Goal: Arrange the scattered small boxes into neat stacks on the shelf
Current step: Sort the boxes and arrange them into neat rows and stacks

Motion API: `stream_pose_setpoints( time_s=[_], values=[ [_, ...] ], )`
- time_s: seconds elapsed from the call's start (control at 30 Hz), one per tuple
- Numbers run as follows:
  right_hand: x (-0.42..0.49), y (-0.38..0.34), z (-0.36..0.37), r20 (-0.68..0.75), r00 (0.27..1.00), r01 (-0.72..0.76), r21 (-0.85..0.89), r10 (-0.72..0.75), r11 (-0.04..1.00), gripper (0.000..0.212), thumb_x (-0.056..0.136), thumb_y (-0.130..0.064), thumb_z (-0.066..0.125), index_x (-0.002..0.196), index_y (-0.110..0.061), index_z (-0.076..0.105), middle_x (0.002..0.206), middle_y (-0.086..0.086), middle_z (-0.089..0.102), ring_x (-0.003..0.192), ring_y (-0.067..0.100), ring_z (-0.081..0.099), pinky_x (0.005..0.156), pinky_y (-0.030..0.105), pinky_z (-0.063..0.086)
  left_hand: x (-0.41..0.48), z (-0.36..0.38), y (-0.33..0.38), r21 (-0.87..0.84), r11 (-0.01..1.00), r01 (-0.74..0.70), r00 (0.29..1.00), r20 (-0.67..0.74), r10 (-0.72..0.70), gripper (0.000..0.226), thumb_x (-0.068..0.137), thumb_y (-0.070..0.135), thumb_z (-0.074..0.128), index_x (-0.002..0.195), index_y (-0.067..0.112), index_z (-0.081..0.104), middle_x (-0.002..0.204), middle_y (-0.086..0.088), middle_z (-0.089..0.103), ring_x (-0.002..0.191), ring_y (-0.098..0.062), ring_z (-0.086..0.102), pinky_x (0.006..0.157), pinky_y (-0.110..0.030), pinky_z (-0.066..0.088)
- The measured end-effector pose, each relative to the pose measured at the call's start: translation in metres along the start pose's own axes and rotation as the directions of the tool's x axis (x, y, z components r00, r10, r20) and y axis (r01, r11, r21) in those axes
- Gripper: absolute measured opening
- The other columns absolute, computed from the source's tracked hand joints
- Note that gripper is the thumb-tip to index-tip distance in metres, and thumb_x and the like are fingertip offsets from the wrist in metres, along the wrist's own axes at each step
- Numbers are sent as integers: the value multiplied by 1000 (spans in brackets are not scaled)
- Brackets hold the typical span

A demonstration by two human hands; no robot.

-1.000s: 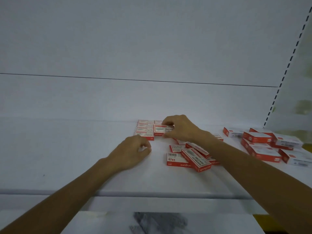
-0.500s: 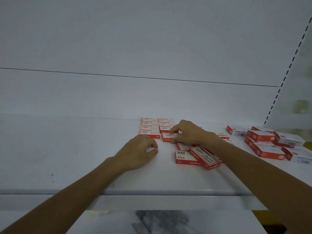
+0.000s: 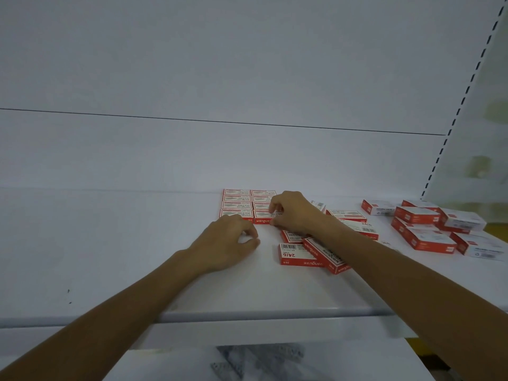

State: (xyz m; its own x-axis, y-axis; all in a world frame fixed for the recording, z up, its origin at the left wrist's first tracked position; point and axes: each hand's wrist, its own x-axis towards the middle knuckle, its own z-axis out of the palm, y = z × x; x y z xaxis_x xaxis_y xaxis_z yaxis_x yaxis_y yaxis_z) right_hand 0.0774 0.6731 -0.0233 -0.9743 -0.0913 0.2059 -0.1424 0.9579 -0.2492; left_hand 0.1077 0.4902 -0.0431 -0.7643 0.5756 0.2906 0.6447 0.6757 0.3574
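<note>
Several loose boxes (image 3: 302, 254) beside right hand (image 3: 292, 213).

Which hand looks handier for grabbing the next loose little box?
Probably the right hand. It is at the front box of the tidy rows, and the loose red boxes lie directly beside its wrist. The left hand rests curled on bare shelf, farther from them.

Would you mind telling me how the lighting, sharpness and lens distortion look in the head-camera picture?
Head view: dim, flat, bluish light with only soft shadows under the hands; no glare on the white shelf; print on the near 24/6 box is readable, the far box rows are soft; the wide angle leans the slotted upright.
</note>
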Motion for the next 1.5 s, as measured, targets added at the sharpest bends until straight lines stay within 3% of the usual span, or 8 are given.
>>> stream_pose_setpoints(
  time_s=[0.27, 0.4, 0.57, 0.73, 0.83, 1.0, 1.27, 1.5],
  values=[
    [1, 3, -3, 16, 1000, -11, 15, 11, 1000, 28, 78, -24, 70, 103, -12, 62, 110, 4, 60, 93, 16, 54, 81, 30, 47, -1, 3, 6, -117, 992, 53, 999, 18, -51, 29, 87, 40, 55, 108, 20, 63, 113, 6, 60, 101, -9, 53, 86, -21, 41],
    [-13, 15, -17, -3, 999, 36, 84, -36, 996, 35, 84, -29, 63, 115, -12, 60, 119, 4, 59, 106, 16, 55, 89, 27, 44, -3, 5, 24, -83, 994, 65, 989, 136, -54, 63, 73, 61, 60, 126, 28, 50, 124, 12, 53, 102, -5, 46, 93, -25, 43],
    [-31, 55, -43, -132, 988, -81, 37, 85, 996, 24, 91, -22, 52, 110, -10, 63, 115, 6, 63, 95, 14, 54, 89, 29, 46, 4, 13, 50, -71, 992, 106, 969, 229, -87, 90, 68, 65, 62, 142, 34, 22, 146, 10, 36, 118, -13, 44, 102, -34, 42],
    [-51, 91, -56, 7, 976, -219, -41, 219, 975, 35, 95, -19, 43, 128, -13, 53, 136, 6, 52, 121, 21, 50, 101, 33, 38, 15, 25, 57, -4, 996, 84, 976, 204, -82, 109, 60, 73, 62, 147, 32, 9, 155, 5, 15, 140, -19, 24, 112, -41, 29],
    [-60, 103, -59, 103, 957, -270, -14, 270, 963, 38, 97, -23, 40, 134, -16, 48, 142, 4, 46, 126, 20, 46, 101, 31, 36, 21, 25, 60, -45, 995, 86, 978, 193, -76, 107, 57, 76, 62, 144, 41, 12, 154, 5, 22, 139, -19, 26, 112, -41, 30],
    [-64, 114, -56, 89, 968, -242, 98, 233, 965, 38, 97, -28, 41, 133, -18, 49, 139, 4, 49, 122, 18, 49, 87, 23, 35, 30, 34, 70, 47, 997, 57, 975, 211, -65, 90, 61, 80, 49, 140, 50, 18, 148, 8, 34, 134, -17, 34, 105, -38, 33],
    [-62, 133, -62, -112, 981, -136, 172, 157, 976, 35, 85, -23, 65, 118, -12, 60, 121, 7, 58, 99, 13, 53, 78, 18, 39, 41, 42, 83, 76, 988, 134, 972, 185, -146, 91, 54, 84, 43, 137, 54, 22, 140, 1, 39, 127, -22, 40, 98, -36, 37],
    [-61, 143, -69, -256, 961, -54, 187, 102, 981, 24, 89, -14, 59, 112, -10, 61, 117, 7, 61, 93, 8, 50, 63, 5, 36, 57, 56, 107, 128, 981, 145, 976, 145, -163, 85, 65, 80, 46, 140, 48, 21, 140, -1, 40, 128, -23, 41, 100, -38, 37]
  ],
)
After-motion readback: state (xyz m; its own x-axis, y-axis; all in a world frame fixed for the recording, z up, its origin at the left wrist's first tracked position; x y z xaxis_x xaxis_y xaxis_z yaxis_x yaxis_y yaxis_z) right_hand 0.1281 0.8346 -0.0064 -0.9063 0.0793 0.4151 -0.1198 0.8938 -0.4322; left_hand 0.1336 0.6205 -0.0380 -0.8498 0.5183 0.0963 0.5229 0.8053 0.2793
